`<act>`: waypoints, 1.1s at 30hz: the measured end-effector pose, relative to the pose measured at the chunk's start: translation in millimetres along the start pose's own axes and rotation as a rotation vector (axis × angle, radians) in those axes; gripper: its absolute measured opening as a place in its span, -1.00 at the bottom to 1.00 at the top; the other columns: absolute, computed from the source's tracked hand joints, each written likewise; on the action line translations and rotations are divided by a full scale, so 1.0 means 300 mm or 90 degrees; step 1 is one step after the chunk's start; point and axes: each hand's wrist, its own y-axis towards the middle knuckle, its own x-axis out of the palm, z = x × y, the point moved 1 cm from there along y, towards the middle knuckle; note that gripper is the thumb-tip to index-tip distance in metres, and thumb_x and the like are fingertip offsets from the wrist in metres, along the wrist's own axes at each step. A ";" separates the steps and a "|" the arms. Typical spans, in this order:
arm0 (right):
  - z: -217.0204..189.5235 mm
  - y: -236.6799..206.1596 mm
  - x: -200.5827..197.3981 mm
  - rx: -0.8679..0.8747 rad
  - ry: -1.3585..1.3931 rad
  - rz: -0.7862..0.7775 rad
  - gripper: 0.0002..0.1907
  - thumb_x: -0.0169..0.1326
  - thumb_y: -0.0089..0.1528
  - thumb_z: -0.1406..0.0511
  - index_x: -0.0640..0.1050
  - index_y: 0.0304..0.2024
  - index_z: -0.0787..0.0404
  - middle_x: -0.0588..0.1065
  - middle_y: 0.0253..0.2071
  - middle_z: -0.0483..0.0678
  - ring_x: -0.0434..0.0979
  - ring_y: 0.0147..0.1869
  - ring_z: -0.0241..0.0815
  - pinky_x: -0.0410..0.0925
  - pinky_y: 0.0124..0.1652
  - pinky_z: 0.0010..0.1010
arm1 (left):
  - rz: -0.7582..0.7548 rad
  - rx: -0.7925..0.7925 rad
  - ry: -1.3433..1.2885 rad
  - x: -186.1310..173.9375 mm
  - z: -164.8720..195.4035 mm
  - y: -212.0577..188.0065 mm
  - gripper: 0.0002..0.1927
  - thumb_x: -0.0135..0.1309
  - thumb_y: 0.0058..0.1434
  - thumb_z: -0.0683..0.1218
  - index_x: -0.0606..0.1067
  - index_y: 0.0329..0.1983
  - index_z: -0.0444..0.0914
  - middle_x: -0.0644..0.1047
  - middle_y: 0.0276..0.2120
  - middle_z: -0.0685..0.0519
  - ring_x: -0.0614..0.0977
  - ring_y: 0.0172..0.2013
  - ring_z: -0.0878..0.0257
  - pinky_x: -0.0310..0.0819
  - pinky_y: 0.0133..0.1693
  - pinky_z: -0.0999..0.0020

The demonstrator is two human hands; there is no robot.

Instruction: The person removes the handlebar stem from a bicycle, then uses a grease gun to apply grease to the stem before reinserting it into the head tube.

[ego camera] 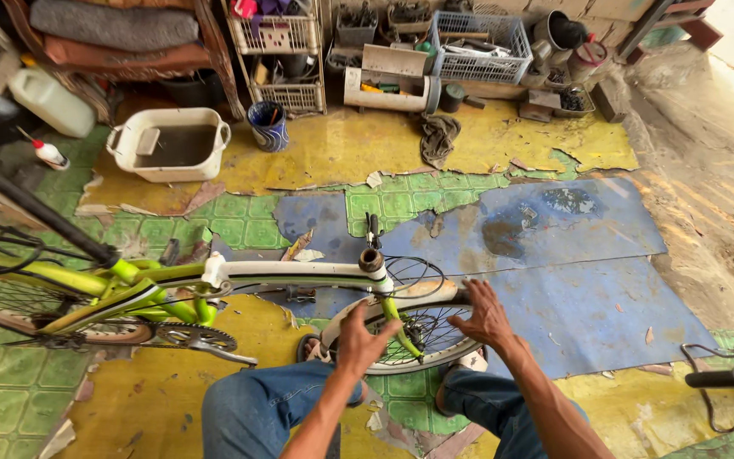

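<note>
Both our hands are on the front wheel (414, 327) of a lime-green bike (214, 285) lying on its side on the patched floor (571, 289), near its front edge and just ahead of our knees. Our left hand (363, 336) clamps the white tyre on its near left, fingers (381, 330) curled over the rim; our right hand (483, 314) lies on the far right of the tyre, fingers (474, 293) spread narrow and flat, pressing rather than gripping.

We judge the wheel light but stiff, with thin spokes that would bend under a careless push. The rubber should give a sure hold, so the tyre or the fork is the place to take it. The frame looks awkward and heavier.

The rear wheel is cut off at the left edge. The front hub sits behind the fork, and we cannot make out its nuts. A tub (169, 143) of murky water stands near the floor's far left corner.
</note>
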 end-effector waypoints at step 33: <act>0.123 0.052 0.182 -0.049 0.141 -0.150 -0.45 0.37 0.01 -0.02 0.65 -0.05 0.11 0.68 -0.28 0.01 0.66 -0.22 0.03 0.47 -0.19 -0.17 | 0.143 -0.062 0.006 0.231 -0.059 -0.009 -0.52 0.00 0.35 0.22 0.46 -0.19 -0.33 0.56 -0.47 -0.25 0.59 -0.42 -0.24 0.42 -0.37 -0.06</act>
